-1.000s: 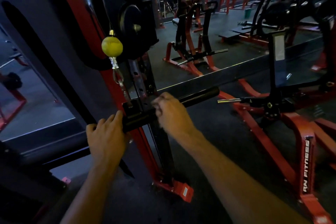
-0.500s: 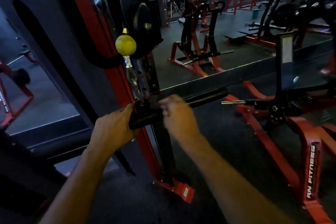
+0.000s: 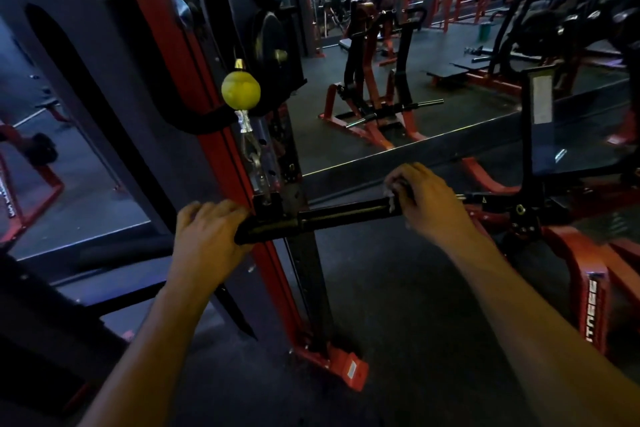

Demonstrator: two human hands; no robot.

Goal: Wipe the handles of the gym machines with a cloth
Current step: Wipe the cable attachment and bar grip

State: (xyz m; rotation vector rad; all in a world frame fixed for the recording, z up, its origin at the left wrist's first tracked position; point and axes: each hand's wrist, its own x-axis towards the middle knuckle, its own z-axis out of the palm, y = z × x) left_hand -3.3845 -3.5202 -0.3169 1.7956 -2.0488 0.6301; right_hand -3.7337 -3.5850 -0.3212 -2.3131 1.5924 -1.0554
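At centre frame, a black bar handle (image 3: 332,218) runs roughly level across a red machine post (image 3: 194,87), slightly higher at its right end. Left hand (image 3: 207,239): grip closed around the handle's left end, fingers curled over the top. Right hand (image 3: 429,204): grip closed around the right end, with a small pale scrap of cloth (image 3: 393,199) showing at the inner edge of the fist; most of the cloth is hidden inside the hand.

Handling, judged:
- Handle looks rigid, a steel tube with a dark sleeve; it hangs from a clip and a yellow ball (image 3: 240,90) above, so it is likely free to swing or twist. Holding the left end steady seems necessary while the other hand rubs.
- Sleeve surface shows a dull sheen; possibly smooth and a little slippery. Texture cannot be told in this dim light.
- Cloth is soft and thin and wraps fully round the tube; best held bunched in the palm.
- Best hold: either end of the bar, clear of the centre bracket at the post.

Other red machines (image 3: 374,104) stand in the upper middle of the frame, well apart.
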